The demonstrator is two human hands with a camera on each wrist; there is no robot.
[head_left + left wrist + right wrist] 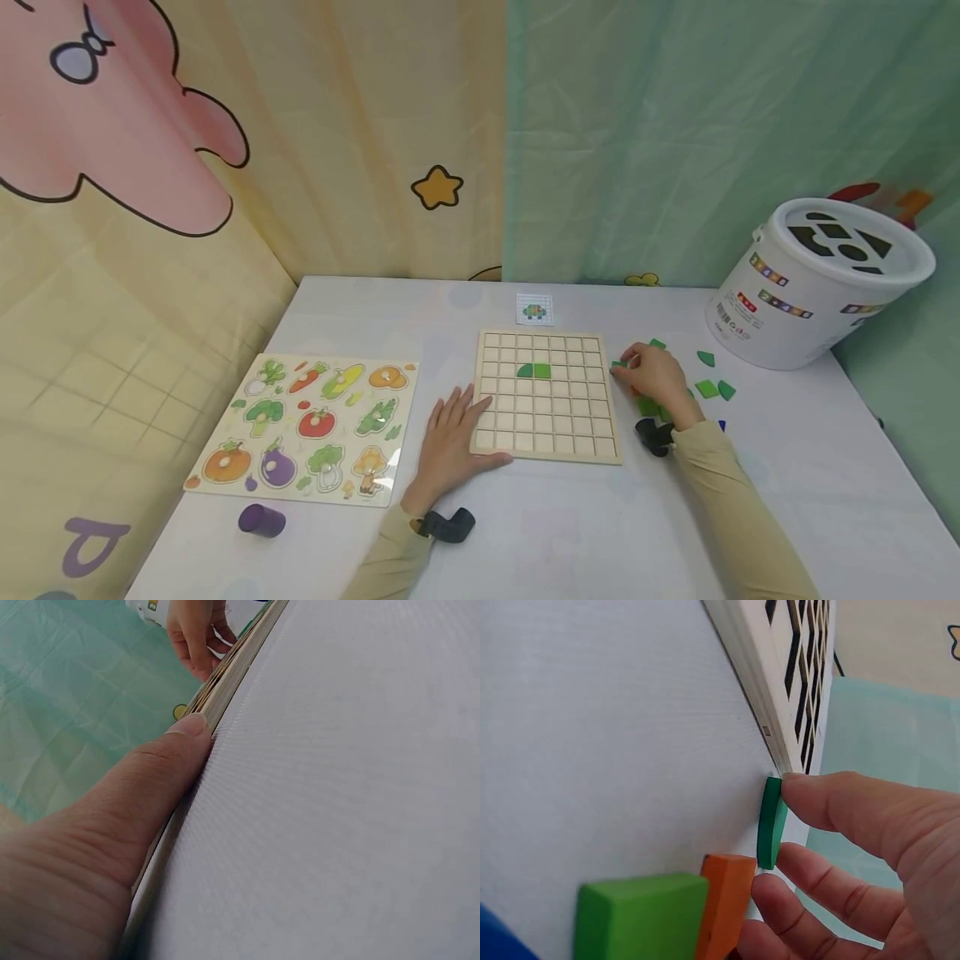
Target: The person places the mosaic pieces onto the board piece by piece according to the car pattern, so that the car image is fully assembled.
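A wooden grid board [551,425] lies on the table, with a dark green quarter-round block [527,371] and a light green square block [542,372] side by side in its grid. My left hand [450,450] rests at the board's lower left corner, fingers extended over the left side and thumb [161,769] along the front edge. Just off the board's right edge, my right hand [658,379] pinches a dark green curved-edge block [771,823] between thumb and fingers. Close below it are a light green block [641,915] and an orange block [727,904].
Several loose green blocks [707,388] lie right of the board. A white bucket [787,317] with a shape-hole lid stands at the back right. Behind the board lies a small pattern card [534,310]. To the left are a vegetable puzzle [300,450] and a purple cylinder [262,521].
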